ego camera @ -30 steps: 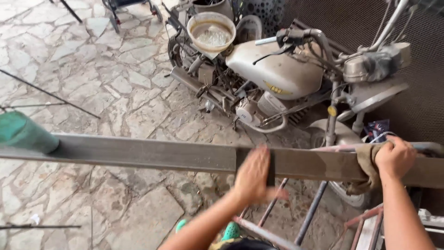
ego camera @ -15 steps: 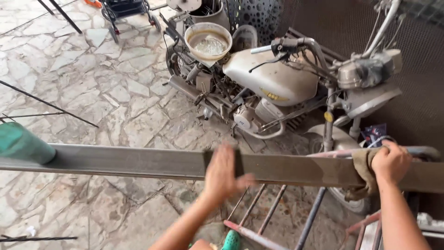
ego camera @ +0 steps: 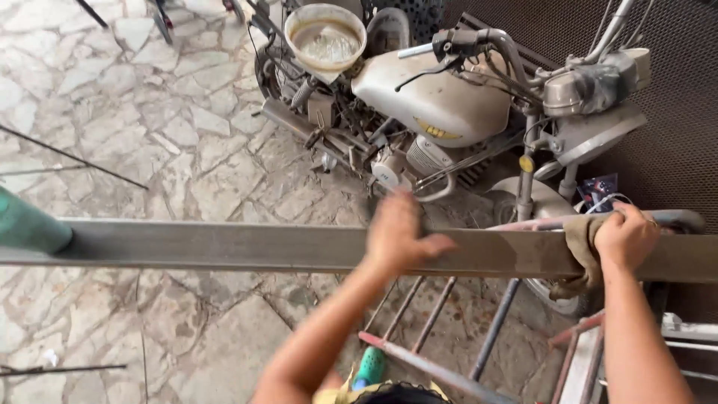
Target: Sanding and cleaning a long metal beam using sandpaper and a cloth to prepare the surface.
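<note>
A long grey metal beam (ego camera: 224,248) lies across the view. The left hand (ego camera: 400,233) rests flat on its upper face, fingers spread and blurred. Well to the right of it, the right hand (ego camera: 627,238) presses a brown rag (ego camera: 580,238) on the beam, fingers curled over the cloth. Far to the left of the left hand, a green cap (ego camera: 30,224) touches the beam. Beyond both hands stands a dusty motorcycle (ego camera: 449,105) with a bowl (ego camera: 326,34) on its seat.

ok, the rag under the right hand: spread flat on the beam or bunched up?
Bunched. The brown rag is crumpled under the right hand, draped over the grey metal beam with its end hanging below the edge.
</note>
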